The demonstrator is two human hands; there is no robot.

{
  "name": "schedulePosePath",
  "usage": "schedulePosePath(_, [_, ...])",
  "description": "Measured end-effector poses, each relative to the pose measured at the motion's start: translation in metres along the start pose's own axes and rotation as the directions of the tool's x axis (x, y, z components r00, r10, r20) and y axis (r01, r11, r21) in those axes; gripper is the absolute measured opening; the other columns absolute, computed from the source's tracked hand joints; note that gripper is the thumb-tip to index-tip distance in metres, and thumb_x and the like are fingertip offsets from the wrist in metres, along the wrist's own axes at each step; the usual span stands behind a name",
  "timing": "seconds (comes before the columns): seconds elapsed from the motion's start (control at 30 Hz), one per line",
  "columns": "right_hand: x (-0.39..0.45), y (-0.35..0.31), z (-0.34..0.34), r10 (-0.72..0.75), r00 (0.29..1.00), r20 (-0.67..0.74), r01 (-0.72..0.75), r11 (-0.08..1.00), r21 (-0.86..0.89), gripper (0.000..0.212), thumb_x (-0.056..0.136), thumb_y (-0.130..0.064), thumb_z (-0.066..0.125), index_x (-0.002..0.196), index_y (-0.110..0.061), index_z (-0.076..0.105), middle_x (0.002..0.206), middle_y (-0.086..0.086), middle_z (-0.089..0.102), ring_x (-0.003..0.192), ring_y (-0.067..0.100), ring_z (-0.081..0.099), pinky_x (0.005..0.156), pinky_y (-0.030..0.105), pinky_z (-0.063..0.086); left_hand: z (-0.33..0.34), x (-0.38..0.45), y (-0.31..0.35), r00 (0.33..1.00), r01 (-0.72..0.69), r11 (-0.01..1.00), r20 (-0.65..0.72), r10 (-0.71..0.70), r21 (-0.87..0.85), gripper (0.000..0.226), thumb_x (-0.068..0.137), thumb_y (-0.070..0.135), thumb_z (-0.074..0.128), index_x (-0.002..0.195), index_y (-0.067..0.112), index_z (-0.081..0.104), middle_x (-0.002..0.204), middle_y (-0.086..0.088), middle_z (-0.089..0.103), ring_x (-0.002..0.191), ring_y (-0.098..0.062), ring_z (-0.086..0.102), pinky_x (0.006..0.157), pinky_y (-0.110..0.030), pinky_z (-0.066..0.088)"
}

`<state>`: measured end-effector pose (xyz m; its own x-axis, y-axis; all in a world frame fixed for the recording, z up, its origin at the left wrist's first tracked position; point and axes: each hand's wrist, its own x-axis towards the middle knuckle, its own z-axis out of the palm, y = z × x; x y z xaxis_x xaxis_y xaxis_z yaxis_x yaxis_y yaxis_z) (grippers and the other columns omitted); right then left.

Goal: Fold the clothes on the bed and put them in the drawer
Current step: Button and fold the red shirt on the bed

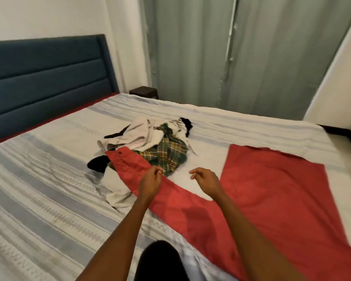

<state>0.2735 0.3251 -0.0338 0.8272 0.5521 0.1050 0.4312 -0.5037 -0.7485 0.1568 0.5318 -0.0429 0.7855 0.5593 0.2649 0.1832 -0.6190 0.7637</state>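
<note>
Because the red trousers (251, 199) lie spread across the near side of the bed (49, 189), with one leg fanned out to the right and the other running left toward the heap of clothes (150, 142), they look ready for a first fold. That left leg ends on the edge of the heap, overlapping a green checked garment (168, 155). The left hand (150, 181) pinches the edge of this leg between thumb and fingers. The right hand (206, 179) hovers just beside it over bare bedspread, fingers loosely curled and holding nothing.

Thin woven cloth like this should be light and limp; it will sag and crease wherever it is not supported, and may drag the checked garment along if pulled flat. A sensible hold would be two points along the same leg edge, so the cloth lifts as one sheet and can be laid over the other leg. No drawer shows in this view.
</note>
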Motion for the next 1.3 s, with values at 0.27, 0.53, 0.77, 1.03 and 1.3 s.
schedulePosePath(0.27, [-0.169, 0.146, -0.076, 0.124, 0.952, -0.279, -0.186, 0.960, -0.208, 0.052, 0.088, -0.037, 0.042, 0.118, -0.007, 0.071, 0.116, 0.014, 0.072, 0.106, 0.031, 0.068, 0.095, 0.039, 0.050, 0.135, -0.114, 0.066, 0.810, -0.258, 0.963, 0.561, 0.173, 0.075, 0.047, 0.095, 0.040, 0.039, 0.125, 0.012, 0.061, 0.123, -0.013, 0.065, 0.111, -0.031, 0.061, 0.095, -0.036, 0.046])
schedulePosePath(0.53, [-0.328, 0.235, -0.142, 0.527, 0.789, -0.316, -0.613, 0.635, -0.471, 0.085, 0.091, -0.075, 0.027, 0.158, -0.024, 0.025, 0.165, 0.004, 0.022, 0.152, 0.032, 0.016, 0.120, 0.052, 0.013, 0.240, -0.213, 0.128, 0.545, -0.591, 0.787, 0.807, 0.230, 0.175, 0.098, 0.072, 0.091, 0.007, 0.156, 0.042, 0.009, 0.167, 0.003, 0.005, 0.153, -0.025, 0.004, 0.121, -0.047, 0.002])
schedulePosePath(0.77, [-0.372, 0.229, -0.153, 0.622, 0.740, -0.257, -0.660, 0.593, -0.462, 0.122, 0.061, -0.097, -0.002, 0.161, -0.027, -0.001, 0.168, 0.007, -0.004, 0.154, 0.035, 0.000, 0.123, 0.048, 0.007, 0.245, -0.237, 0.141, 0.466, -0.595, 0.751, 0.884, 0.030, 0.288, 0.124, 0.053, 0.104, 0.028, 0.154, 0.044, -0.013, 0.163, 0.007, -0.022, 0.151, -0.026, -0.019, 0.116, -0.061, -0.009])
schedulePosePath(1.03, [-0.325, 0.213, -0.170, 0.447, 0.774, -0.449, -0.631, 0.602, -0.488, 0.088, 0.086, -0.073, 0.009, 0.134, -0.015, 0.054, 0.142, 0.012, 0.052, 0.132, 0.034, 0.044, 0.106, 0.049, 0.036, 0.245, -0.217, 0.150, 0.621, -0.636, 0.726, 0.732, 0.280, 0.262, 0.112, 0.067, 0.091, -0.019, 0.151, 0.038, 0.033, 0.161, 0.006, 0.029, 0.143, -0.017, 0.032, 0.114, -0.040, 0.025])
schedulePosePath(1.3, [-0.202, 0.264, -0.220, 0.417, 0.852, -0.317, -0.520, 0.749, -0.410, 0.063, 0.102, -0.057, 0.030, 0.150, -0.018, 0.038, 0.157, 0.009, 0.038, 0.148, 0.031, 0.028, 0.116, 0.047, 0.028, 0.285, -0.117, 0.184, 0.703, -0.503, 0.810, 0.688, 0.180, 0.301, 0.108, 0.071, 0.086, 0.001, 0.155, 0.026, 0.030, 0.162, 0.000, 0.027, 0.150, -0.021, 0.022, 0.120, -0.045, 0.014])
